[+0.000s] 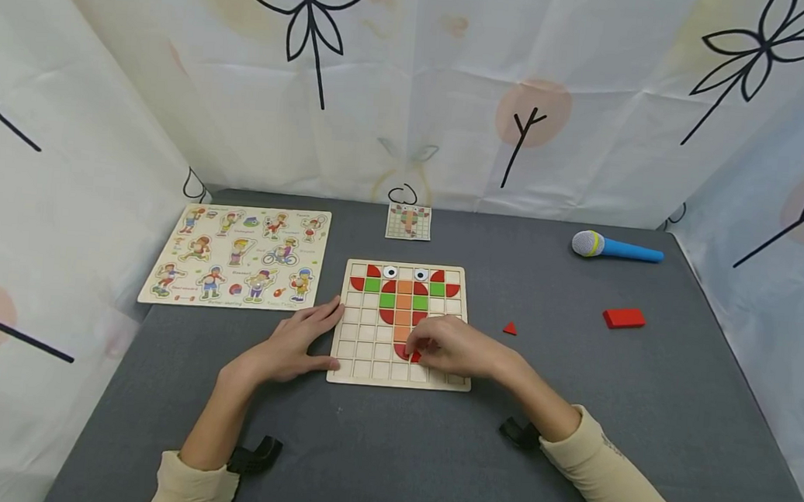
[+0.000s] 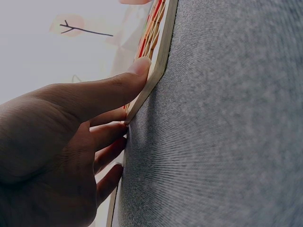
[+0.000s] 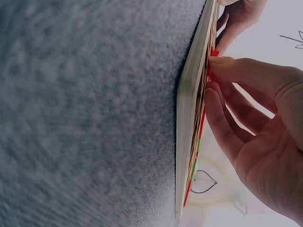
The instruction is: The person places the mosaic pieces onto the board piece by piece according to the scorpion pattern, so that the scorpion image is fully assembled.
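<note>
A square wooden grid board [image 1: 362, 349] lies in the middle of the table, partly filled with red, green and orange pieces and two eye pieces. Against its left edge rests my left hand [image 1: 290, 346], thumb at the near corner and fingers spread higher up. My right hand [image 1: 454, 346] is over the lower middle of the board and pinches a small red piece [image 1: 416, 356] between thumb and fingers; its exact shape is hidden. In the right wrist view, the thumb and fingertips of the right hand [image 3: 255, 104] meet close to the board's surface.
Right of the board lie a small red triangle [image 1: 511, 329], a red block [image 1: 624, 319] and a blue toy microphone [image 1: 629, 250]. A small pattern card [image 1: 409, 223] is behind the board. A picture puzzle board [image 1: 249, 232] lies at the back left. Printed curtains [image 1: 424, 128] enclose the table.
</note>
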